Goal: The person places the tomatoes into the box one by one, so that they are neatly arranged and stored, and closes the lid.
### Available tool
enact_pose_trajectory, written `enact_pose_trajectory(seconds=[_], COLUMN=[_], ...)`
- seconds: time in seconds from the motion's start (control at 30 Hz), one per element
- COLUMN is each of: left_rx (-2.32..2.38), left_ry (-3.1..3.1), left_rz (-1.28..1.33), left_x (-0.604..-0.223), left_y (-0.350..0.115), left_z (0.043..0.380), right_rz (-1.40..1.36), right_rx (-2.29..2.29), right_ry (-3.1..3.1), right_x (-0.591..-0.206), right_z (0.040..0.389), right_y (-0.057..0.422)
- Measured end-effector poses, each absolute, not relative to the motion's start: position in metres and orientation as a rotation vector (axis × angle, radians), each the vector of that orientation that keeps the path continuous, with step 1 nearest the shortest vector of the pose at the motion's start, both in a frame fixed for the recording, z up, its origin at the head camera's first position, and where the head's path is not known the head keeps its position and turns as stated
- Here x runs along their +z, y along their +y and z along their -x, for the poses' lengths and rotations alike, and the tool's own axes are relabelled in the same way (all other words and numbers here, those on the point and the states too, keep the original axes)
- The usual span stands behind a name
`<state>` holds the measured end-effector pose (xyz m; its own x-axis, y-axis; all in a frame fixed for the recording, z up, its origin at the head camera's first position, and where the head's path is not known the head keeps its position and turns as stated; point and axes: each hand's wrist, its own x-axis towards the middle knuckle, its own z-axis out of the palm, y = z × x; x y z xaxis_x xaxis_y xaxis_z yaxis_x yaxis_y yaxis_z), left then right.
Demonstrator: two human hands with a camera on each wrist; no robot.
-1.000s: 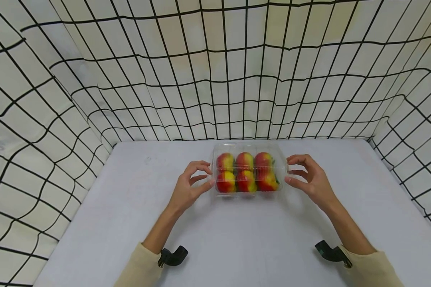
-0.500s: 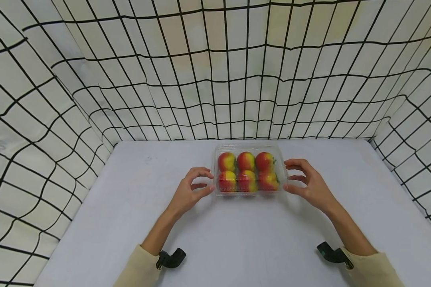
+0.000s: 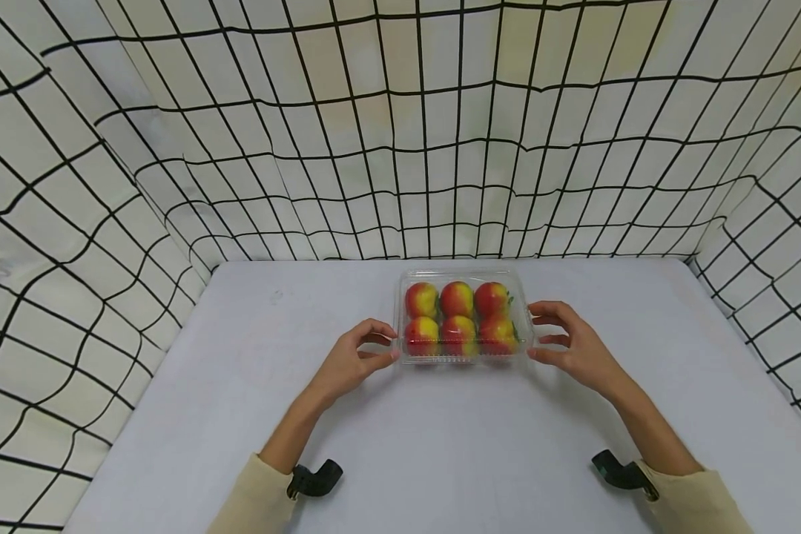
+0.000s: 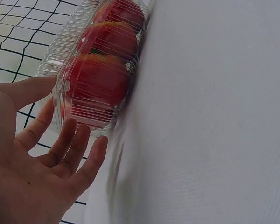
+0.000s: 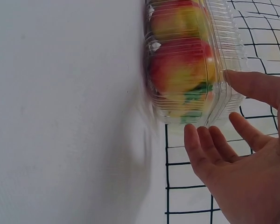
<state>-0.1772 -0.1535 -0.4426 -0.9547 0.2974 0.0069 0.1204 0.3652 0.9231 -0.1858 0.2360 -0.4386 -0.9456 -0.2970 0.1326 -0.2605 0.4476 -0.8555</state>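
Observation:
A clear plastic clamshell box (image 3: 409,277) lies at the far middle of the table, its lid down over several red and yellow fruits (image 3: 458,337) with bits of green leaf. At its left end is my left hand (image 3: 348,357), fingers loosely bent, the thumb and index fingertips right at the side. My right hand (image 3: 577,347) mirrors it at the right end. In the left wrist view the thumb (image 4: 35,88) meets the box rim, while the other fingers spread below the end wall. The right wrist view has the right thumb (image 5: 252,85) at the rim likewise.
A white-covered table (image 3: 467,445) carries the box near its back edge. Black netting (image 3: 440,141) over pale walls rises behind and on both sides. A black wrist mount (image 3: 317,478) sits at the left cuff, another mount (image 3: 621,471) at the right.
The lid's front edge has come down toward the front of the box. Both hands have shifted slightly toward me along the box ends; the box itself stays in place.

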Motion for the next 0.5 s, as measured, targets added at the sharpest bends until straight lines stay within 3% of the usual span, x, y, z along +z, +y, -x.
enact_pose_trajectory(seconds=[0.5], left_rx=[1.647], left_ry=[2.338], left_rz=[-0.344], left_x=[-0.4414], left_y=[-0.1550], left_z=[0.1772], right_rz=[0.498], right_rx=[-1.484], right_ry=[2.592], right_x=[-0.4416], right_z=[0.1808], right_y=[0.2417])
